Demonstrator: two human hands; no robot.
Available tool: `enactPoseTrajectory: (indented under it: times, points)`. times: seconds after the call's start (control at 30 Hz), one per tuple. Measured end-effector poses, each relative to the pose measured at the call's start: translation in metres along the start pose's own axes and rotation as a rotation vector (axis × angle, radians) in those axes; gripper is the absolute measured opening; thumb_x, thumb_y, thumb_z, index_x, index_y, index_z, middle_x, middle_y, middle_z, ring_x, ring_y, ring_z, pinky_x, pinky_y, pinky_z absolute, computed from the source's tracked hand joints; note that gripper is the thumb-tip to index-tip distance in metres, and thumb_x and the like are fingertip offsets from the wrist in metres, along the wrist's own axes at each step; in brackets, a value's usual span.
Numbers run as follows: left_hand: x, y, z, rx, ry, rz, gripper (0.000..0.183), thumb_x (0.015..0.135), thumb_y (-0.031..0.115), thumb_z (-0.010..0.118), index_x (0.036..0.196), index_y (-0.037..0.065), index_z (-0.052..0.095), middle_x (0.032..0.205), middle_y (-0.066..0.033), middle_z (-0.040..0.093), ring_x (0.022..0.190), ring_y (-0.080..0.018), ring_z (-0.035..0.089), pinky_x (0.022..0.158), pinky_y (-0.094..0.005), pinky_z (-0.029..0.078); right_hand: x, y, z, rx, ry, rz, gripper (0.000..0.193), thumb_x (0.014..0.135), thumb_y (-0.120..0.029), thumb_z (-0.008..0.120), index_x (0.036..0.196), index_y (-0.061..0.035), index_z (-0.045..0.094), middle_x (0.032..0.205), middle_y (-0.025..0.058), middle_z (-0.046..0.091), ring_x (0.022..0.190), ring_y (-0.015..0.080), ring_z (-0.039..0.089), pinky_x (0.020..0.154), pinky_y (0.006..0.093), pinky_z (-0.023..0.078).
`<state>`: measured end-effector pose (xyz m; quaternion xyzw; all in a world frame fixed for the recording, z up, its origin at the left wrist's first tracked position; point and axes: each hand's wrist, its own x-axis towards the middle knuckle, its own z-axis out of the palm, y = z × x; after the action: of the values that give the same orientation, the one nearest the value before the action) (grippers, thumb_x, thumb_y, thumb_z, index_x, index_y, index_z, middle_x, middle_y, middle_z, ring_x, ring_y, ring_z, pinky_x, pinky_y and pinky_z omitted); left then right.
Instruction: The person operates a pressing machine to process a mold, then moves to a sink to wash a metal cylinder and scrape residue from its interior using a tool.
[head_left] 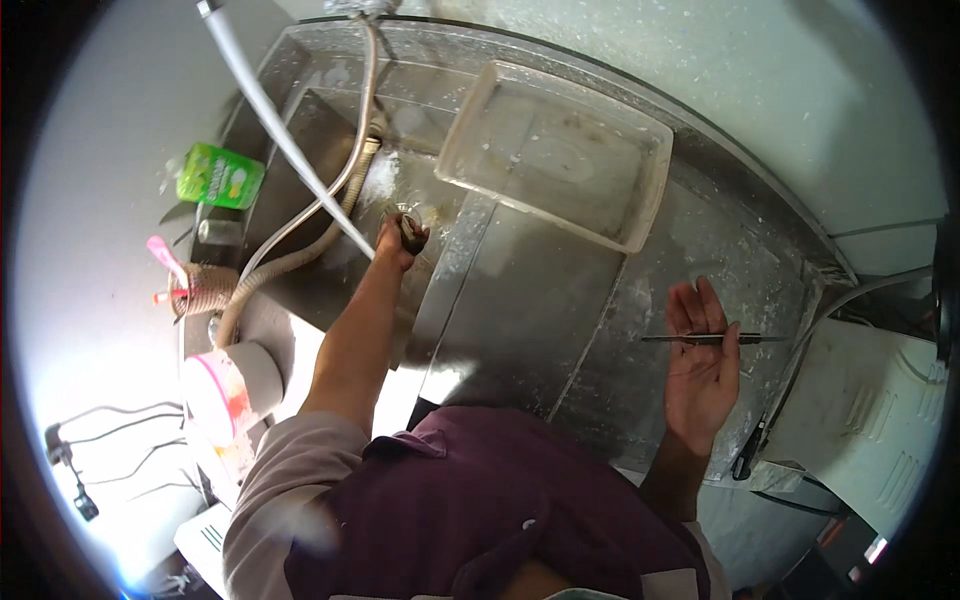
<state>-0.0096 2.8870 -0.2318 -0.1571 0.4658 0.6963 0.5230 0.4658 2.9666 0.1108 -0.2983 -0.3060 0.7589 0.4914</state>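
Note:
My left hand (392, 245) reaches down into the sink basin on the left. Its fingers are closed around a small dark rounded thing (411, 238) whose kind I cannot make out. On the right, my right hand (697, 385) is turned palm up above the metal worktop. A slim double-ended tool (712, 339) with a dark thicker middle and thin pointed ends lies across its fingers, held by the thumb. The fingers themselves are fairly straight.
A shallow clear plastic tub (560, 150) stands at the back of the stained metal worktop (520, 290). Hoses (290, 262) and a white pipe (290, 145) cross the basin. A green pack (220, 176), twine-wrapped cup (205, 290) and round container (235, 390) line the left side. A vented white box (870, 410) stands right.

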Motion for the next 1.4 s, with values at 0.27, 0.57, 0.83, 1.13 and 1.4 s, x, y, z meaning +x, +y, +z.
enactPoseTrajectory:
  times: [0.27, 0.57, 0.83, 1.13, 1.4]
  points:
    - [-0.094, 0.049, 0.050, -0.316, 0.386, -0.257, 0.039, 0.101, 0.032, 0.036, 0.129, 0.011, 0.052, 0.125, -0.0142, 0.058, 0.111, -0.0350, 0.058, 0.101, -0.0692, 0.032, -0.030, -0.002, 0.025, -0.156, -0.124, -0.082, 0.052, 0.106, -0.028, 0.024, 0.138, 0.0103, 0.039, 0.132, 0.0275, 0.052, 0.128, 0.0346, 0.048, 0.115, 0.0446, 0.029]
    - [-0.128, 0.034, 0.050, -0.105, 0.873, 0.370, 0.042, 0.091, 0.027, 0.058, 0.126, 0.005, 0.048, 0.128, -0.0175, 0.056, 0.116, -0.0378, 0.055, 0.093, -0.0615, 0.041, -0.047, 0.045, 0.059, -0.840, -0.326, 0.225, 0.035, 0.104, -0.025, 0.040, 0.128, -0.0021, 0.052, 0.083, 0.0058, 0.060, 0.081, 0.0175, 0.059, 0.079, 0.0338, 0.046]
    - [-0.212, 0.064, 0.042, -0.449, 0.157, 0.580, 0.018, 0.092, 0.012, 0.051, 0.099, -0.004, 0.053, 0.097, -0.0173, 0.058, 0.088, -0.0279, 0.056, 0.089, -0.0401, 0.048, -0.016, 0.168, 0.090, -1.103, -0.634, 0.037, 0.027, 0.103, -0.030, 0.047, 0.113, -0.0084, 0.060, 0.072, -0.0008, 0.050, 0.066, 0.0098, 0.050, 0.061, 0.0255, 0.043]
    - [-0.317, 0.031, 0.118, -0.478, -0.371, 0.580, 0.028, 0.096, 0.018, 0.050, 0.111, -0.004, 0.055, 0.123, -0.0166, 0.057, 0.115, -0.0286, 0.052, 0.108, -0.0448, 0.036, 0.034, 0.228, 0.171, -0.598, -0.513, 0.044, 0.043, 0.088, -0.045, 0.069, 0.094, -0.0024, 0.062, 0.077, 0.0010, 0.060, 0.069, 0.0110, 0.054, 0.065, 0.0287, 0.046]
    - [-0.350, 0.063, 0.054, 0.351, -0.497, 0.419, 0.070, 0.096, 0.052, 0.044, 0.138, -0.004, 0.042, 0.130, -0.0208, 0.055, 0.112, -0.0261, 0.058, 0.093, -0.0406, 0.048, 0.054, 0.202, 0.171, -0.801, -0.826, -0.051, 0.039, 0.095, -0.043, 0.059, 0.097, -0.0047, 0.063, 0.069, 0.0005, 0.057, 0.064, 0.0080, 0.053, 0.061, 0.0261, 0.043]
